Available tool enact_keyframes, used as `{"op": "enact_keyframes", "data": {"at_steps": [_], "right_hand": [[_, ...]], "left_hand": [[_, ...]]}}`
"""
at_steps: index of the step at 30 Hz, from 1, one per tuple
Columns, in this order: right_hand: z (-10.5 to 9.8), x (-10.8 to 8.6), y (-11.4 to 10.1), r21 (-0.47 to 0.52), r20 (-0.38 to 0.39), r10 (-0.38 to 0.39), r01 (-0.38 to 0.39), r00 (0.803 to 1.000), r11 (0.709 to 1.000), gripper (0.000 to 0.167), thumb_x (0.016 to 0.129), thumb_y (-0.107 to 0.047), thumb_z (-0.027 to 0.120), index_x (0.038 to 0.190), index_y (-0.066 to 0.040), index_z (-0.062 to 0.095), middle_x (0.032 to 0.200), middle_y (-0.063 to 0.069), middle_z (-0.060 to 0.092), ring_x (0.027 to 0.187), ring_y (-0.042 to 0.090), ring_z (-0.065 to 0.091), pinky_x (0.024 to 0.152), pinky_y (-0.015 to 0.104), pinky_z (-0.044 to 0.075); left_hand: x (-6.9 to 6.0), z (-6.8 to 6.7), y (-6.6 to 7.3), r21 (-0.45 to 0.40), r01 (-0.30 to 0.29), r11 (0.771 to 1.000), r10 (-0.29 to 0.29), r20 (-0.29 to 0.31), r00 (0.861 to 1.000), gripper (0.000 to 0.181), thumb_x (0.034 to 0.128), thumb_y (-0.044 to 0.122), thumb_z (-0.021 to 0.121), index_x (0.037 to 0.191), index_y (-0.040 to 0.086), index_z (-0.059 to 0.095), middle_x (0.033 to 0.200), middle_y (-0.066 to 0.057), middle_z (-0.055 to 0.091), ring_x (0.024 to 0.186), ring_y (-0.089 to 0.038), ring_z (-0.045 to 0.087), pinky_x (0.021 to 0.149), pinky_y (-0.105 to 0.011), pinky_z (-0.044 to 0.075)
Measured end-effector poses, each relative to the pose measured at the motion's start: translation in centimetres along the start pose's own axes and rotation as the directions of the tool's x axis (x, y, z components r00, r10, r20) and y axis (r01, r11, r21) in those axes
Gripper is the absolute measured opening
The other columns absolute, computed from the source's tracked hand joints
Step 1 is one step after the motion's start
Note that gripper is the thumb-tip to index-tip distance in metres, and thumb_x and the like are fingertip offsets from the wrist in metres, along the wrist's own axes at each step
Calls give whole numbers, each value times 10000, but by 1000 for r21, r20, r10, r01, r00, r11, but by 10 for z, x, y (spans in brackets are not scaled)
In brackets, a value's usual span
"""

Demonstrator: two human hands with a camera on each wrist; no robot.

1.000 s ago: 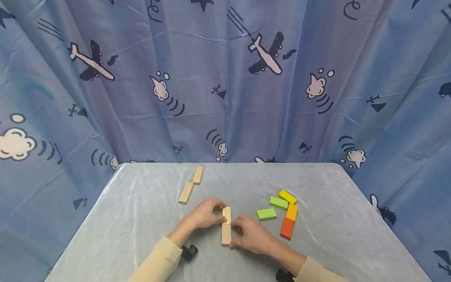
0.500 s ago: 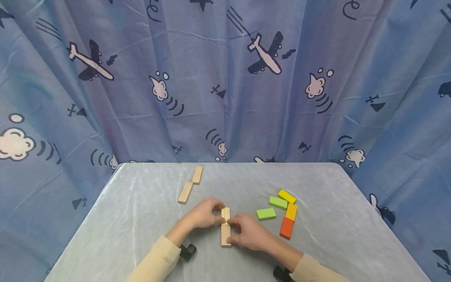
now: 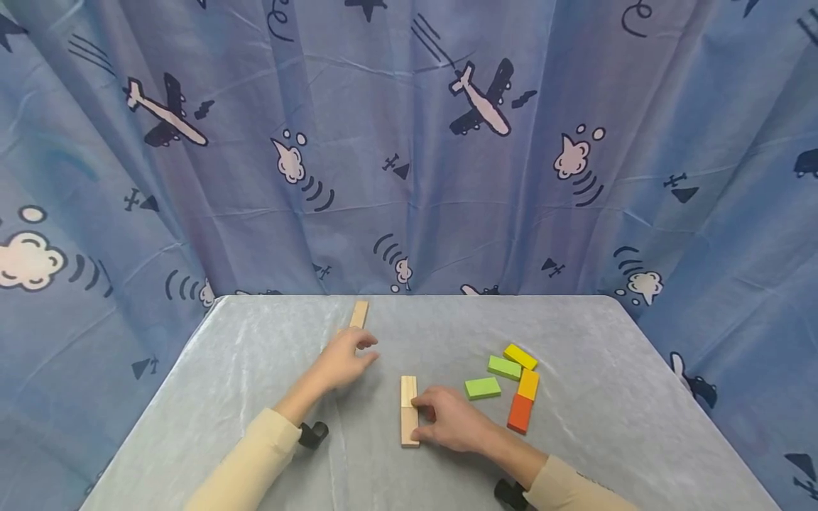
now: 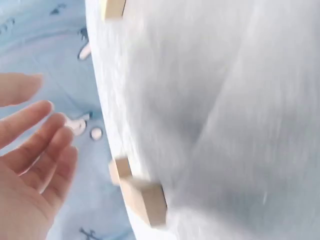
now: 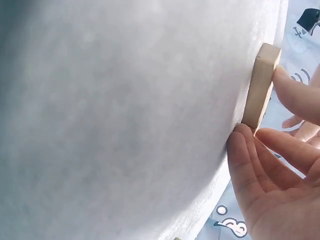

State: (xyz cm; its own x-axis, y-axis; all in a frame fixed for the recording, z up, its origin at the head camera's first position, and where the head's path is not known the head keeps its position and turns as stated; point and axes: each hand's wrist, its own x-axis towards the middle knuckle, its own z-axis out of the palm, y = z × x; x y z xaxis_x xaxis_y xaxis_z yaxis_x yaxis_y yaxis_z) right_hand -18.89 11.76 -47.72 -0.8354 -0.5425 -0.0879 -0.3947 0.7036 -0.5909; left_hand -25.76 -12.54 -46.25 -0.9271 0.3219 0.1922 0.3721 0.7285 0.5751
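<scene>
Two plain wooden blocks lie end to end at mid-table, a far block (image 3: 409, 391) and a near block (image 3: 410, 427). My right hand (image 3: 452, 420) touches their right side, thumb on the near block and fingertips by the joint. In the right wrist view the thumb and fingertips rest against the near block (image 5: 262, 86). My left hand (image 3: 341, 360) is raised at the left, holding nothing, its fingers spread apart from the thumb. Beyond it lies another wooden block (image 3: 360, 314); the hand mostly hides its neighbour, which the left wrist view shows as a blurred wooden block (image 4: 146, 201).
On the right lie two green blocks (image 3: 483, 388), a yellow block (image 3: 520, 356), an orange-yellow block (image 3: 528, 385) and a red block (image 3: 520, 414). A grey cloth covers the table (image 3: 607, 426); a blue printed curtain (image 3: 409, 142) hangs behind its far edge.
My left hand has let go of the far middle block and moved left and away toward the two wooden blocks there. The right hand stays almost still at the middle blocks.
</scene>
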Motion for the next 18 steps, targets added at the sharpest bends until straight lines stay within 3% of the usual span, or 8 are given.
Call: {"op": "enact_keyframes", "data": {"at_steps": [5,10,14,18], "right_hand": [[0,0,0,8,6,13,-13,1000,1000,504,786,-263,866,1201,-16,720,874,-26,621,745,59,493,618,211,407],[0,0,1,1,9,16,-16,1000,1000,506,786,-265,866,1204,-20,719,881,-39,620,752,52,490,627,206,410],[0,0,1,-5,14,5,-5,1000,1000,503,790,-269,863,1206,-24,720,874,-45,614,749,43,486,630,201,409],[-1,0,1,-7,13,-3,3,1000,1000,506,793,-271,862,1210,-24,718,858,-48,601,742,44,481,625,202,401]], "left_hand": [[6,-10,-23,-78,15,997,-17,-37,999,304,946,182,695,1207,25,688,1201,-124,676,1128,-311,637,975,-475,547],[8,-15,-45,-194,92,977,-101,-41,994,381,936,172,708,1280,20,650,1303,-168,621,1176,-397,615,1002,-546,527],[6,-17,-63,-255,179,950,-183,9,983,505,937,223,715,1394,55,581,1420,-182,547,1250,-401,572,1014,-568,507],[6,-20,-79,-261,230,937,-219,72,973,602,929,258,721,1461,62,519,1470,-194,510,1261,-388,571,1003,-546,517]]}}
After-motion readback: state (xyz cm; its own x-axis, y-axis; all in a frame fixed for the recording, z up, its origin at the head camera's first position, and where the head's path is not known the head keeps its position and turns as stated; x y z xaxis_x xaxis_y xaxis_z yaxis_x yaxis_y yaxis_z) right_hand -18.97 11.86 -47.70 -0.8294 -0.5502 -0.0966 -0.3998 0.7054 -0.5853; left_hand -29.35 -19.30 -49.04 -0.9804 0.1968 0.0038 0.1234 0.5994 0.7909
